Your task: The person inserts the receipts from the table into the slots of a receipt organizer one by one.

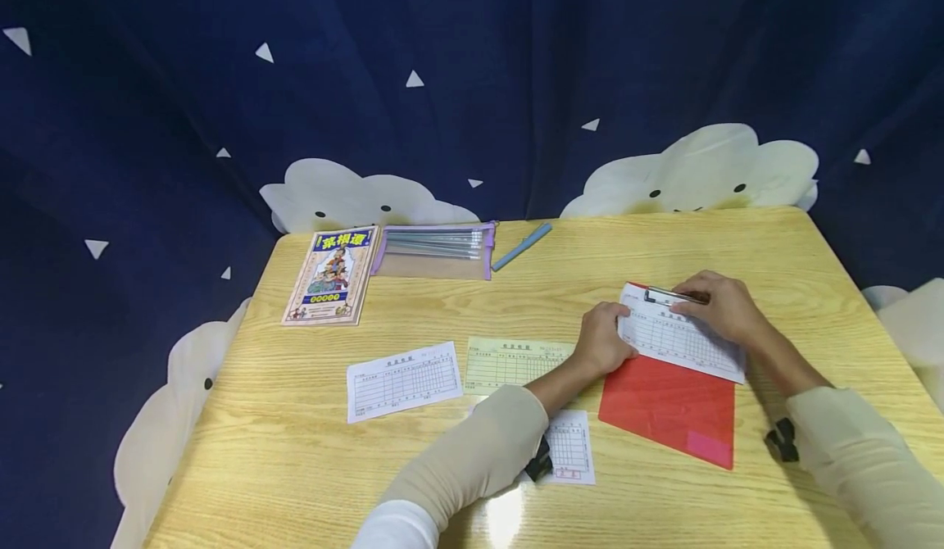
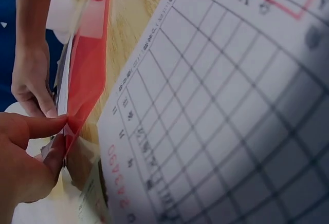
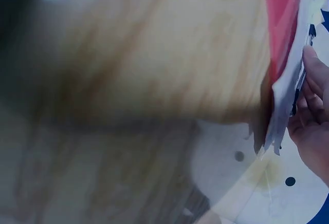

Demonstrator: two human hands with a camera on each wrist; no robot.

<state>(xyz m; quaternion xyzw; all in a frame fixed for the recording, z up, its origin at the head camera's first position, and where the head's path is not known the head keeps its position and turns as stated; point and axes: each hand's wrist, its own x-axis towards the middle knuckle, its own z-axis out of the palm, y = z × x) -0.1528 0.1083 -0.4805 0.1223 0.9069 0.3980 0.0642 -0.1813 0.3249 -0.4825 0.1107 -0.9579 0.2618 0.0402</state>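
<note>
A red plastic folder point(image 1: 667, 410) lies at the right of the table, with a white printed form point(image 1: 682, 338) across its upper half. A metal clip point(image 1: 664, 293) sits along the top edge of the form. My left hand point(image 1: 601, 340) pinches the left edge of the form and folder between thumb and fingers; the left wrist view shows this hand point(image 2: 31, 157) at the red sheet point(image 2: 87, 64). At the top, my right hand point(image 1: 719, 307) holds the clip, its thumb on the near side. In the right wrist view, this hand point(image 3: 313, 106) grips around the clip.
Left of my hands lie a white form point(image 1: 404, 381) and a yellow form point(image 1: 501, 365). Another white form point(image 1: 571, 451) is partly under my left forearm. Farther back are a booklet point(image 1: 332, 279), a purple-edged pencil pouch point(image 1: 435, 266) and a blue pen-like stick point(image 1: 522, 246).
</note>
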